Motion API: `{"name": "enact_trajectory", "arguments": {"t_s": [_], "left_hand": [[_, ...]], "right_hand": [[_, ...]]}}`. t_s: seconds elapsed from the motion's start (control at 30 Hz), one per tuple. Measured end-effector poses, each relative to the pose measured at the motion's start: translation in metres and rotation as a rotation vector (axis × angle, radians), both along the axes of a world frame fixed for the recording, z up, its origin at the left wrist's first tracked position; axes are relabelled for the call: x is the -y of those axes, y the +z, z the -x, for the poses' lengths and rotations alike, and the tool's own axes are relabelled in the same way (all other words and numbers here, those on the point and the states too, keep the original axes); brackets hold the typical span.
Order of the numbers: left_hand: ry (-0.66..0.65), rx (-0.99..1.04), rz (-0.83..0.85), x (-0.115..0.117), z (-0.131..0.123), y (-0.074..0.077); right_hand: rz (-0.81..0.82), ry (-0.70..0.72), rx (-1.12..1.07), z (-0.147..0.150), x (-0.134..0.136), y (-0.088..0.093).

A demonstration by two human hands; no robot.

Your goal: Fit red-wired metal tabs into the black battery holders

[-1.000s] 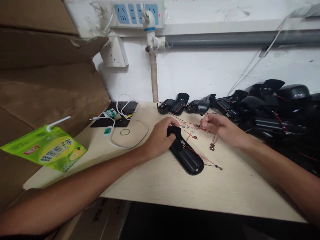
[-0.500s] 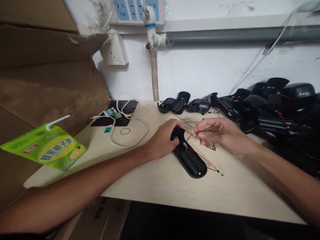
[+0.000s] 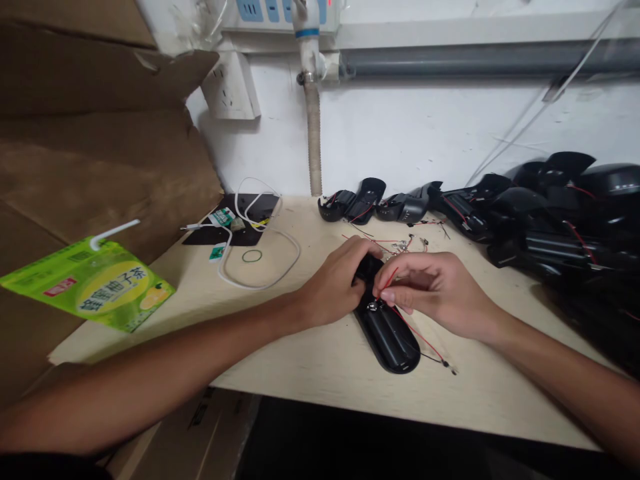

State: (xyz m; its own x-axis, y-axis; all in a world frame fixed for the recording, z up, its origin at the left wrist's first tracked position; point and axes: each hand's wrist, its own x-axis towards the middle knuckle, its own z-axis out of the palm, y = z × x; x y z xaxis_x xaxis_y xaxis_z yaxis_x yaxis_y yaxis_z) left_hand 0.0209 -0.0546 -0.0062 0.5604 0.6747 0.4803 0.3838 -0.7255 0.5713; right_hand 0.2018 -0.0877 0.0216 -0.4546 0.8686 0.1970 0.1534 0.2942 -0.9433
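A long black plastic housing (image 3: 390, 340) with a rounded end lies on the table. My left hand (image 3: 330, 283) is closed round its far end, thumb on the near side. Over the middle of the housing, my right hand (image 3: 435, 293) pinches a short red wire (image 3: 393, 276) between thumb and fingertips. Just below those fingertips sits a small shiny metal piece (image 3: 373, 306); whether it touches the pinched wire I cannot tell. Longer red and black leads (image 3: 425, 341) run out over the housing's right side to small dark ends. The fingers cover part of the housing's inside.
Behind my hands lie loose wires with metal contacts (image 3: 400, 247). Several black housings (image 3: 400, 205) line the wall, with a larger pile (image 3: 550, 220) at right. A white cable (image 3: 295, 263), a green drink pouch (image 3: 115, 283) and a cardboard box (image 3: 100, 153) are at left.
My right hand has moved left and nearer, from beside the housing to over its middle, bringing the red wire along. My left hand still grips the housing. The view has shifted slightly.
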Motion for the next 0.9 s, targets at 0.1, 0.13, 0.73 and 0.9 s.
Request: {"name": "enact_trajectory", "arguments": {"t_s": [0.1, 0.13, 0.73, 0.9], "left_hand": [[-0.003, 0.004, 0.003, 0.0, 0.0, 0.0], [-0.005, 0.006, 0.003, 0.0, 0.0, 0.0], [-0.01, 0.001, -0.06, 0.005, -0.001, 0.0], [-0.016, -0.009, -0.062, 0.009, -0.001, 0.002]], "right_hand": [[-0.011, 0.023, 0.014, 0.0, 0.0, -0.002], [-0.019, 0.022, 0.024, 0.0, 0.0, -0.002], [-0.533, 0.128, 0.297, 0.0, 0.003, -0.01], [-0.672, 0.142, 0.325, 0.002, 0.01, -0.013]]}}
